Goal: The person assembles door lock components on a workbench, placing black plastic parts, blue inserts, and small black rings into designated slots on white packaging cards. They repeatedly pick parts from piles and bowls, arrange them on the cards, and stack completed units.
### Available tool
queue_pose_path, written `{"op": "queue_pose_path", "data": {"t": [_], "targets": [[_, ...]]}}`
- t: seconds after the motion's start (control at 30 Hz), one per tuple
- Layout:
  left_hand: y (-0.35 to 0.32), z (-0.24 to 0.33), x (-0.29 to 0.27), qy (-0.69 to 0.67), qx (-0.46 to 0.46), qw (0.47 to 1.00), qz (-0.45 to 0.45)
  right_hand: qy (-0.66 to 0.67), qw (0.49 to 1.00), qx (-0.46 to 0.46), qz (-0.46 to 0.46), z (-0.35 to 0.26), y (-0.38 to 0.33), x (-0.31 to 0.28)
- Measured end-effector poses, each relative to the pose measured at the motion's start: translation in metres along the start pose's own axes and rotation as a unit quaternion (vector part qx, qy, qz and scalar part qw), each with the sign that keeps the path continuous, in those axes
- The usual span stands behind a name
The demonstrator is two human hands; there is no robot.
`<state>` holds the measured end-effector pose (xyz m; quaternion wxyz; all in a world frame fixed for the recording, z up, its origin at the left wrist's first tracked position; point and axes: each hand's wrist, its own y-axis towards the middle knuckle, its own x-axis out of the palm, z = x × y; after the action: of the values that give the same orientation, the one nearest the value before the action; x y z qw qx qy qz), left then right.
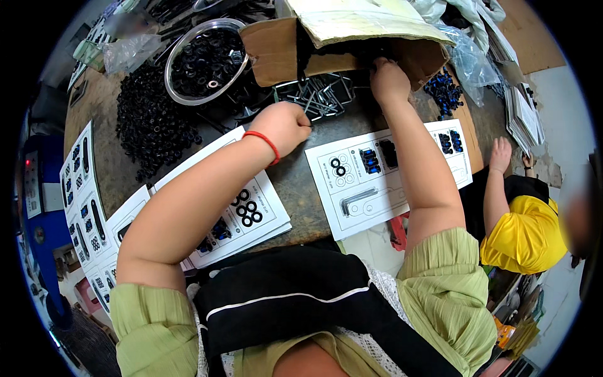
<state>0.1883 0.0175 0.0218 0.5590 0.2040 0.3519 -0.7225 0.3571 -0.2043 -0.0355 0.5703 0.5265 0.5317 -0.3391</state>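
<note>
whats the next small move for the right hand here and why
Probably draw the right hand back from the cardboard box to the white sheet with whatever it picked. Its fingers are inside the box opening; whether they hold anything is hidden. The sheet's hex key outline looks unfilled.

Dark worn worktable (295, 182), pale floor (370, 242), blue cabinet (44, 220)
</note>
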Motion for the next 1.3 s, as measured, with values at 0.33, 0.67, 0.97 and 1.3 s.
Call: {"op": "queue_pose_path", "data": {"t": [0.33, 0.67, 0.97, 1.3], "targets": [[0.048, 0.017, 0.065, 0.027, 0.038, 0.998, 0.034, 0.054, 0.995, -0.040, 0.075, 0.019, -0.039, -0.032], [0.087, 0.045, 0.084, 0.077, -0.037, 0.995, 0.057, 0.077, 0.991, 0.084, -0.065, 0.023, -0.066, -0.078], [0.081, 0.052, 0.078, 0.079, -0.066, 0.995, 0.015, 0.227, 0.970, 0.089, -0.009, 0.011, -0.108, -0.089], [0.084, 0.052, 0.080, 0.063, -0.079, 0.994, 0.043, 0.047, 0.979, -0.032, -0.195, 0.007, -0.121, -0.078]]}}
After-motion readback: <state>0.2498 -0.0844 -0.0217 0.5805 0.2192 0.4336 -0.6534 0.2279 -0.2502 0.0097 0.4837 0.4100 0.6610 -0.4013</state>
